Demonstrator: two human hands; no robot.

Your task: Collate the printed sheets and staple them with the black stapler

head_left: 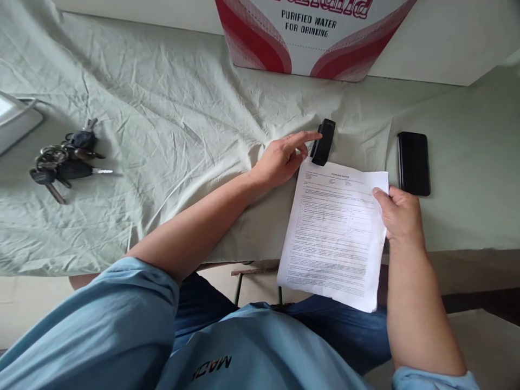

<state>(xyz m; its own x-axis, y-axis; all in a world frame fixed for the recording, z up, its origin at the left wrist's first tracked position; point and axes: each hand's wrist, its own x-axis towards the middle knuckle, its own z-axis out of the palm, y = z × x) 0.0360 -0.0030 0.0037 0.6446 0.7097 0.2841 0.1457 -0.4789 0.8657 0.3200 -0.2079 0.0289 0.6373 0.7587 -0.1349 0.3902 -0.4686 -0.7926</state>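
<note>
Evidently we were at the stapling step. Our right hand [400, 212] pinched the printed sheets [335, 233] at their right edge, thumb on top and fingers hidden underneath, holding them half on the cloth-covered table [162, 119] and half hanging over its near edge. Our left hand [284, 157] lay loosely spread, its forefinger stretched out and touching the black stapler [323, 142], which sat just at the sheets' upper left corner; whether that corner was already inside the stapler's mouth we could not tell. We judged that the next move called for a firm press down on the stapler while the right hand kept the pages square. A black phone [413, 162] lay near the right hand, a bunch of keys [65, 160] well apart at the left, and a water carton [312, 32] stood at the back.
</note>
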